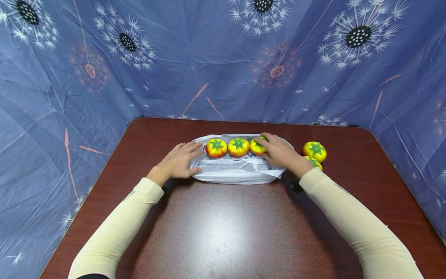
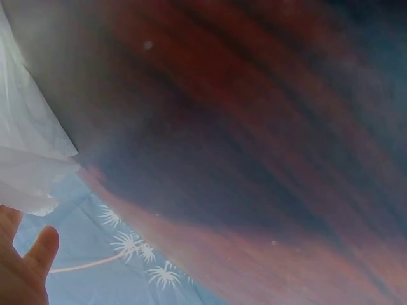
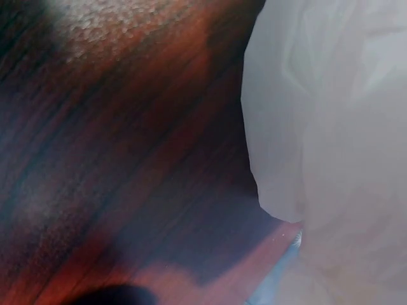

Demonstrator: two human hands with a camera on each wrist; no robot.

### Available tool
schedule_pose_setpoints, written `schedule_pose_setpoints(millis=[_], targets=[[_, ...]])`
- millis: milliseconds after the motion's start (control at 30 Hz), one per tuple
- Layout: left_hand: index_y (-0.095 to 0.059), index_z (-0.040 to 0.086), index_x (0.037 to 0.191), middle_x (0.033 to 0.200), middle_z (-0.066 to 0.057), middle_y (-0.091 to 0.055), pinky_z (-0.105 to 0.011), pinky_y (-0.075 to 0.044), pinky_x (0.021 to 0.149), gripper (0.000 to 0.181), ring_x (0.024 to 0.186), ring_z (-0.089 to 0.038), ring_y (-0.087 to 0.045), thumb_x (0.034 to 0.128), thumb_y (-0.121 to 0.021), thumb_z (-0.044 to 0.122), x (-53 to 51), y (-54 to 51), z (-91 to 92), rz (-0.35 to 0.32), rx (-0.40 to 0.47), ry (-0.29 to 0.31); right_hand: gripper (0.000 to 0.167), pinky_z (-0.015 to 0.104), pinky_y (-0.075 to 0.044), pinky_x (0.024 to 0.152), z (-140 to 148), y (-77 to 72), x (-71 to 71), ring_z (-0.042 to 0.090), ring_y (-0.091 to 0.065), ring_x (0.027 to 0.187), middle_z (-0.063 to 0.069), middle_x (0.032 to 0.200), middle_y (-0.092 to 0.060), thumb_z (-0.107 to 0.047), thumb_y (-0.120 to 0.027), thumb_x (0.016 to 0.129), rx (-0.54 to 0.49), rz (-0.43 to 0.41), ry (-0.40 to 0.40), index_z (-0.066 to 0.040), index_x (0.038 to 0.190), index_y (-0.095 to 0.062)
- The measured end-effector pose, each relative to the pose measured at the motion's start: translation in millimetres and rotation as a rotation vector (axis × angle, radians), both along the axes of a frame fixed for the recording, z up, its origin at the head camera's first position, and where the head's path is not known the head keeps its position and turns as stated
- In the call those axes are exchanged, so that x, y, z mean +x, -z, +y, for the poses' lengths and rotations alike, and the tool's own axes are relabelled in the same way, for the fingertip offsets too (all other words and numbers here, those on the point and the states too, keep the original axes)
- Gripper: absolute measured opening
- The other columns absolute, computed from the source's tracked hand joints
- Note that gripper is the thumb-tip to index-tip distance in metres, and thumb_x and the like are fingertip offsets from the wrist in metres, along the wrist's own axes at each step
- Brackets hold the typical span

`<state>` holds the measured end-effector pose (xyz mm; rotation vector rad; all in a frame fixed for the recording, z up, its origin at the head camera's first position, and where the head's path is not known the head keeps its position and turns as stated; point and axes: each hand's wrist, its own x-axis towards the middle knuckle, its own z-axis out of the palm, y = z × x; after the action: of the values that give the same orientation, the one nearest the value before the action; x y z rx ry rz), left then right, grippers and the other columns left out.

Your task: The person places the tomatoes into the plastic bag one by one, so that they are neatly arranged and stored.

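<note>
Left hand (image 1: 175,161) spread at the bag, right hand (image 1: 278,151) closed around a tomato-shaped fruit (image 1: 256,148)

From the left, a forearm in a cream sleeve (image 1: 115,228) reaches up from the lower corner and angles inward. Its hand lies back upward, fingers fairly straight and apart, pointing right over the left end of an open white plastic bag (image 1: 240,177); the thumb sits lower, nearer the person, at the same end. In the left wrist view only part of the hand shows, just beside the white plastic.

Inside the bag, along its far side, three yellow-and-red fruits with green star-shaped tops stand in a row: a left fruit (image 1: 216,148), a middle fruit (image 1: 238,147) and the one under the right hand. That hand comes in over the right end, fingers bent across the fruit and thumb on its near side, pinching it. The right wrist view shows mostly white plastic and wood, so the fingertips cannot be judged there.

The right forearm, in a matching sleeve (image 1: 355,221), slants in from the lower right. Just beyond its wrist, two more fruits rest on the brown wooden table (image 1: 223,217): a far fruit (image 1: 316,150) and a near fruit (image 1: 318,163), partly hidden behind the arm.
</note>
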<state>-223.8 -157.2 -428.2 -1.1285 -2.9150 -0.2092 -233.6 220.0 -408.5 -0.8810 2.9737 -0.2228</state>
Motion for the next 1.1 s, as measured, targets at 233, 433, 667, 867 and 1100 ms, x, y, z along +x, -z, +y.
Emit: schedule_pose_setpoints(millis=[233,433,667,867,1100], targets=[[-0.059,0.014,0.137,0.156,-0.009,-0.043,-0.053,-0.032,0.117,0.061,0.148,-0.032,-0.036,0.0859,-0.064,0.047,0.0,-1.1,0.1,-0.001,0.004,-0.002,0.066,0.058,-0.039,0.111,1.1,2.0,-1.0,0.041,-0.046,0.132,0.022,0.151,-0.039,-0.014,-0.067,0.09,-0.008,-0.01,0.007,-0.014,0.151,-0.041],[-0.059,0.014,0.137,0.157,-0.009,-0.042,-0.053,-0.032,0.117,0.061,0.147,-0.032,-0.037,0.086,-0.063,0.047,0.6,-2.1,0.6,-0.002,0.002,-0.003,0.067,0.058,-0.037,0.113,2.2,5.4,-1.6,0.044,-0.043,0.135,0.024,0.151,-0.038,-0.011,-0.067,0.09,-0.026,0.027,-0.007,-0.009,0.151,-0.039],[-0.059,0.013,0.137,0.157,-0.009,-0.042,-0.054,-0.031,0.117,0.061,0.147,-0.033,-0.036,0.0861,-0.064,0.047,0.8,-1.9,-0.3,-0.006,0.003,-0.002,0.067,0.059,-0.035,0.114,3.1,5.6,1.3,0.046,-0.041,0.136,0.026,0.154,-0.034,-0.011,-0.07,0.088,-0.032,0.08,-0.018,-0.007,0.149,-0.042],[-0.058,0.014,0.138,0.157,-0.009,-0.042,-0.054,-0.031,0.117,0.061,0.147,-0.033,-0.036,0.0868,-0.063,0.047,1.4,-1.9,-1.5,-0.006,0.0,0.003,0.066,0.06,-0.035,0.113,0.3,-2.3,5.2,0.045,-0.039,0.139,0.024,0.158,-0.029,-0.015,-0.071,0.089,-0.032,0.071,0.0,-0.009,0.148,-0.043],[-0.059,0.014,0.137,0.157,-0.009,-0.042,-0.053,-0.031,0.117,0.062,0.147,-0.033,-0.036,0.0866,-0.063,0.049,0.9,-3.7,-1.2,0.0,0.007,0.002,0.067,0.064,-0.034,0.112,0.8,-23.3,12.1,0.045,-0.033,0.143,0.021,0.162,-0.023,-0.018,-0.069,0.09,-0.101,0.031,0.043,-0.013,0.15,-0.042]])
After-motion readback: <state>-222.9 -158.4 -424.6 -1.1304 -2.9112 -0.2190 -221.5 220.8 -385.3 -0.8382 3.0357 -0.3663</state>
